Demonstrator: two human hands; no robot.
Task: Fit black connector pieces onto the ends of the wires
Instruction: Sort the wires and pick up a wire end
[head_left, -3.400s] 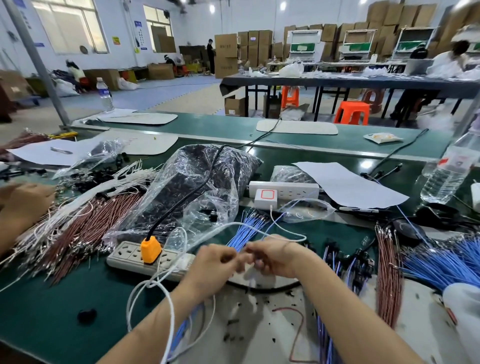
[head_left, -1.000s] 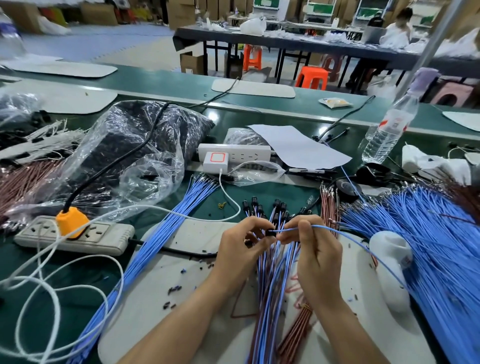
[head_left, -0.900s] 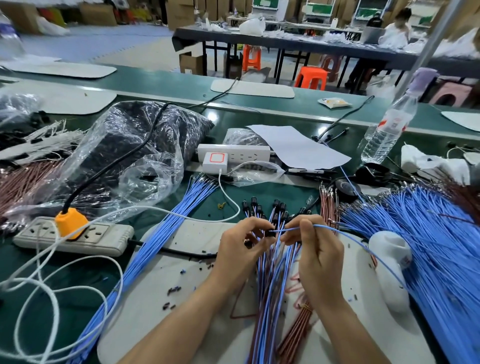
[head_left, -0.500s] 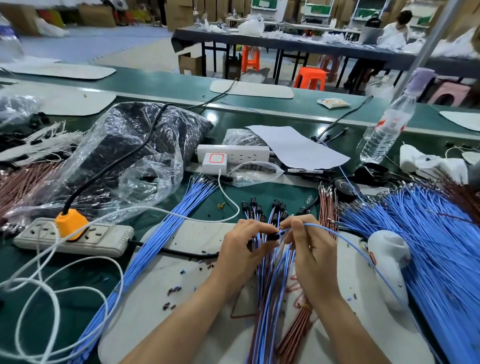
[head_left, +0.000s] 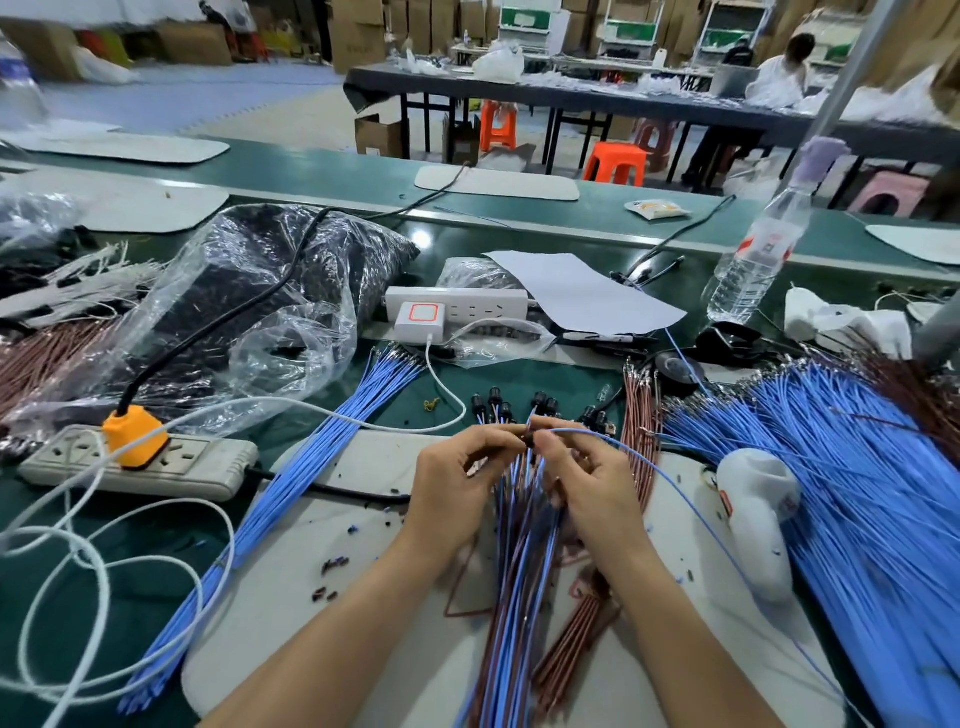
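connector (head_left: 529, 440) | over wire bundle (head_left: 519, 571), mid tabletop (head_left: 566, 382), btw both hands' fingertips | L hand (head_left: 457, 486): fingers pinch connector | R hand (head_left: 589, 480): fingers pinch blue wire (head_left: 675, 493), end at connector

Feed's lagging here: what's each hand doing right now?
Left hand: pinching a black connector piece.
Right hand: pinching a blue wire near its end.

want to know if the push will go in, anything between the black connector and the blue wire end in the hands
Nothing visible. The left hand pinches the black connector right against the end of the blue wire that the right hand pinches; the joint itself is hidden.
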